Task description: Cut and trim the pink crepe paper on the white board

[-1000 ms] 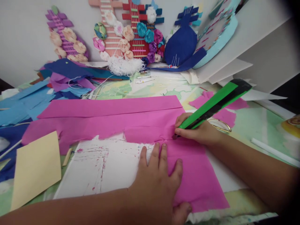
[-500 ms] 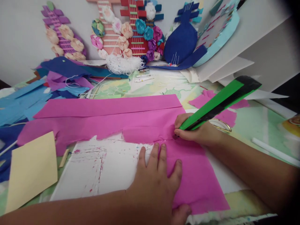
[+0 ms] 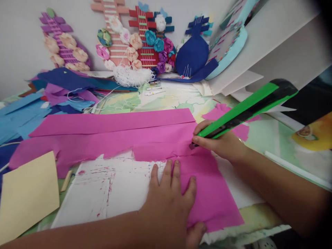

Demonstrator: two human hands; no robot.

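Note:
My right hand (image 3: 221, 141) grips a green and black utility knife (image 3: 246, 107), its fingers closed near the tip. The knife slants up to the right, with its dark tip at or just above the pink crepe paper (image 3: 103, 126); contact I cannot make out. Spread flat, my left hand (image 3: 168, 204) presses on the pink paper and on a white board (image 3: 90, 197) marked with cut lines and pink smears. A torn edge of the pink paper runs across the board above my left fingertips.
Beige paper (image 3: 29, 197) lies at the left, beside blue paper scraps (image 3: 20, 117). Decorated paper instruments (image 3: 145, 48) lean on the wall behind white string (image 3: 133, 74). Pink scraps (image 3: 216, 112) lie beyond my right hand. A white stick (image 3: 293, 169) lies under my right forearm.
My right hand and the knife have lifted slightly and shifted relative to the paper. My left hand stays on the sheet. The whole view has shifted a little.

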